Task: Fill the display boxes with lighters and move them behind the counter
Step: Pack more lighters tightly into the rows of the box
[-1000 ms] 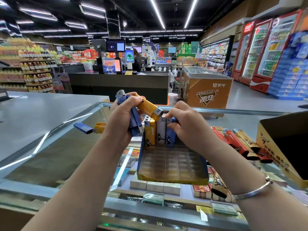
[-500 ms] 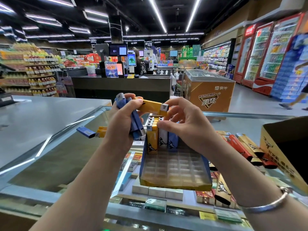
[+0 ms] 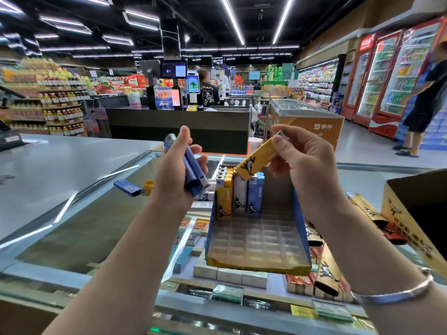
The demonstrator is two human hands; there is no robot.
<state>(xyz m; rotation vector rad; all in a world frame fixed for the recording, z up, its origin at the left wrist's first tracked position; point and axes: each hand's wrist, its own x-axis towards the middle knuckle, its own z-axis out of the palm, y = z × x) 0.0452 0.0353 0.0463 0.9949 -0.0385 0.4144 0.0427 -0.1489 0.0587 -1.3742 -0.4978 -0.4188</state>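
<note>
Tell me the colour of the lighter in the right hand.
Yellow lighter, with a black figure; head view.

The lighter [image 3: 258, 158] in the right hand [image 3: 307, 170] is yellow with a black animal picture and a silver top. The lighters [image 3: 193, 170] in the left hand [image 3: 174, 180] are blue. The display box [image 3: 300, 221] has blue sides and a yellow front edge, with a see-through tray of little squares inside. At its back stand a yellow lighter [image 3: 224, 201], a white lighter [image 3: 239, 192] and a light blue lighter [image 3: 256, 194], each with a dark animal picture. Near the counter's left edge lie a blue lighter [image 3: 127, 187] and a yellow one [image 3: 147, 187]. At the right edge, the big box [image 3: 406, 228] is yellow with black marks. The bracelet [image 3: 396, 294] is silver.
</note>
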